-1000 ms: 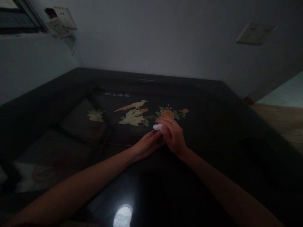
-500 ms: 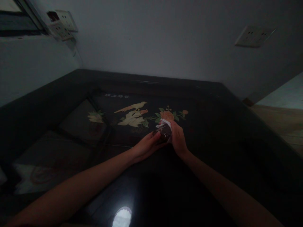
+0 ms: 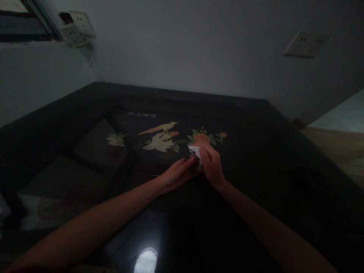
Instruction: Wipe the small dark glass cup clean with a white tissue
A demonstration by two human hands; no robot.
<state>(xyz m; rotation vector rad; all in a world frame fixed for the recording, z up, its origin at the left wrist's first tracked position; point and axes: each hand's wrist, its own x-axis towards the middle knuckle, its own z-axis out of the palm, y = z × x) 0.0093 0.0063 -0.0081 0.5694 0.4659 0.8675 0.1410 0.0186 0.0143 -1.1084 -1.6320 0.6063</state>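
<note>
Over the dark glossy table [image 3: 182, 212], my left hand [image 3: 179, 174] is closed round a small dark shiny object [image 3: 195, 163]; its kind is too dim to tell. My right hand [image 3: 209, 163] presses a white tissue [image 3: 195, 150] against the top and right side of that object. The right fingers curl over the tissue and hide most of it. Just beyond my hands, the tabletop carries an inlaid picture of a bird [image 3: 160, 129] and an orange flower [image 3: 200, 138].
The table's far edge meets a pale wall [image 3: 182, 49]. Sockets hang at the left [image 3: 75, 36], and a wall socket [image 3: 308, 44] is at the right. A window frame [image 3: 25, 24] is at the upper left. Wooden flooring [image 3: 341, 148] shows beyond the table's right side.
My right hand has slid left with the tissue, over the top of the dark object, covering more of it. My left hand keeps its hold in nearly the same place.
</note>
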